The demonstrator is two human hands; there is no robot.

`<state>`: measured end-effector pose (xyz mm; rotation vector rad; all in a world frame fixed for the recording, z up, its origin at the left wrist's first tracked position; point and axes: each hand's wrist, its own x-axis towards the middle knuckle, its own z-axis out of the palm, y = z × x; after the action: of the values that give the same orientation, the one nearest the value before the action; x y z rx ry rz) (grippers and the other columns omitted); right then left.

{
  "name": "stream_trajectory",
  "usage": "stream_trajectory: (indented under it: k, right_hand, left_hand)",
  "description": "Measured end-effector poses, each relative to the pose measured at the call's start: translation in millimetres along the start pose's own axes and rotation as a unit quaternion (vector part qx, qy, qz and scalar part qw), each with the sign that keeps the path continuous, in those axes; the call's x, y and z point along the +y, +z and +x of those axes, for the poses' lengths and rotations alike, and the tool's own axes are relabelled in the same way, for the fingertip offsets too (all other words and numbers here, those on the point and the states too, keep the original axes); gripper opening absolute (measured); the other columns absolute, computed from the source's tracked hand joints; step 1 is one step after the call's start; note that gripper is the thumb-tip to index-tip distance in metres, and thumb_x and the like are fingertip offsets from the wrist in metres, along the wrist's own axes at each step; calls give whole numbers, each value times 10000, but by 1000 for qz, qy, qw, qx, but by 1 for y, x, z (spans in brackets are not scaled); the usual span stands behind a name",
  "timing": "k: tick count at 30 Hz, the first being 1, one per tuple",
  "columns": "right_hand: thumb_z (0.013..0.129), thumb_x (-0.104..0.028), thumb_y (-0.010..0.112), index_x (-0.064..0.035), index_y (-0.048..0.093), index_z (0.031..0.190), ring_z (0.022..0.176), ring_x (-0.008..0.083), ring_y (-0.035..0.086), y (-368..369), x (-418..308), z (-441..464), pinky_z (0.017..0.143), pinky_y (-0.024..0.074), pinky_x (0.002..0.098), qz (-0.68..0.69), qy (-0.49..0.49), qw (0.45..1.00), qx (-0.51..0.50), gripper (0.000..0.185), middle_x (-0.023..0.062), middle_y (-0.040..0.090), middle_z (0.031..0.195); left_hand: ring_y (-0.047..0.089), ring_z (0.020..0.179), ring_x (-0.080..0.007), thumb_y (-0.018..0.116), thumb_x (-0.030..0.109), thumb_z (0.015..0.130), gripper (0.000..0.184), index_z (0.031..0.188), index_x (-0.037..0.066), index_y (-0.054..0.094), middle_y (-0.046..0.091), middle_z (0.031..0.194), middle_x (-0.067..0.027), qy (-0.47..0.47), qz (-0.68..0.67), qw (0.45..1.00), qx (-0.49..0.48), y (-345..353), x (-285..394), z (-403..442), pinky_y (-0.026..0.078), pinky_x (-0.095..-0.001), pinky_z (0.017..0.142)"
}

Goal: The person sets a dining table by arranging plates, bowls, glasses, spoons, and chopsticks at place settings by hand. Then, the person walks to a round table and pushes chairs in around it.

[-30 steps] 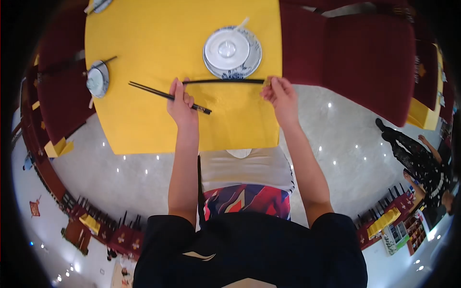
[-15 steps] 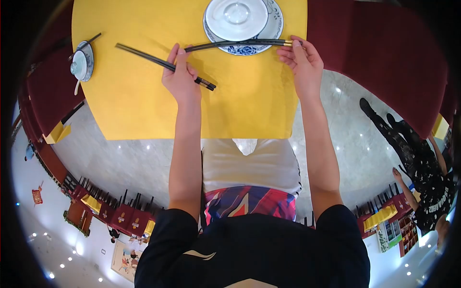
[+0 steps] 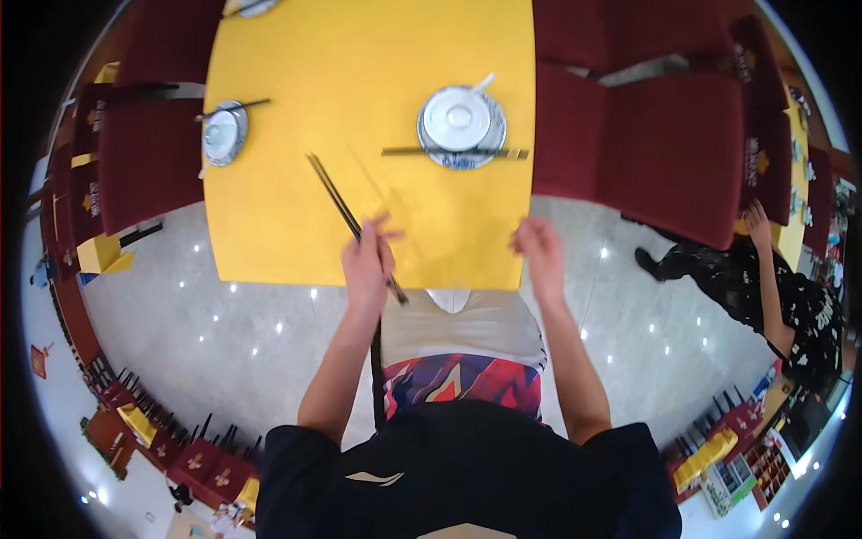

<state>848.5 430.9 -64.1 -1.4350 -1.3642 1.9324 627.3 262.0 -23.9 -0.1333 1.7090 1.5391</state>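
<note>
My left hand is closed on a pair of dark chopsticks, held slanting over the near part of the yellow table. Over the table's near right corner is my right hand, blurred, with its fingers curled and nothing visible in them. Another pair of chopsticks lies across the near rim of a blue-patterned plate, its gold-banded ends to the right. On that plate stands a white lidded bowl, with a pale spoon behind it.
A second place setting with chopsticks is at the table's left edge, and another at the far left. Dark red chairs flank the table. A person in patterned black clothes is on the right.
My right hand has let go of the gold-banded chopsticks, which now lie across the plate. Both hands have drawn back towards me, and the chopsticks in my left hand have turned steeper.
</note>
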Motion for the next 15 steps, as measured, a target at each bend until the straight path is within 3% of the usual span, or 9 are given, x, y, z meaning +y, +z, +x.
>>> stream_trajectory:
  k: [3,5,6,8,11,15]
  right_hand:
    - [988,-201,612,-5,649,1049,769,105,630,14,-20,-56,698,504,258,-24,56,985,-162,208,23,661,848]
    - [995,-204,602,7,644,1071,784,110,643,8,-46,-100,719,518,267,-112,75,910,-392,228,42,683,870]
    - [1000,-205,591,13,641,1073,793,118,659,-1,-48,-109,716,530,269,-122,66,894,-426,235,57,694,894]
    - [1006,-205,581,18,638,1074,801,126,675,-17,-46,-120,713,542,270,-127,47,875,-464,241,73,705,918]
    - [1018,-212,557,21,637,1066,776,152,715,-49,-44,-114,671,567,259,-51,185,852,-487,252,91,717,907]
    - [1008,-215,582,10,659,1043,744,126,703,-86,-82,-101,654,549,238,-109,140,827,-534,240,74,713,881]
  left_hand:
    - [502,487,-73,402,328,1078,423,1130,-39,608,659,697,-106,-41,60,992,-106,13,3,-72,370,-229,444]
    - [564,545,-92,373,324,1085,401,1016,-14,578,700,809,-145,-14,-33,998,-55,40,-32,-110,439,-226,501]
    - [596,581,-111,361,328,1088,382,945,16,528,714,896,-168,-3,-67,997,-28,54,-34,-120,482,-235,541]
    - [636,642,-130,371,337,1086,377,963,17,529,710,914,-186,23,-143,989,20,81,-39,-137,512,-249,590]
    - [651,686,-155,401,376,1073,386,976,27,533,702,932,-208,70,-188,979,46,123,-42,-158,530,-271,638]
    - [674,753,-217,383,434,1066,452,1053,11,543,682,993,-225,107,-234,966,37,153,-29,-178,547,-323,697]
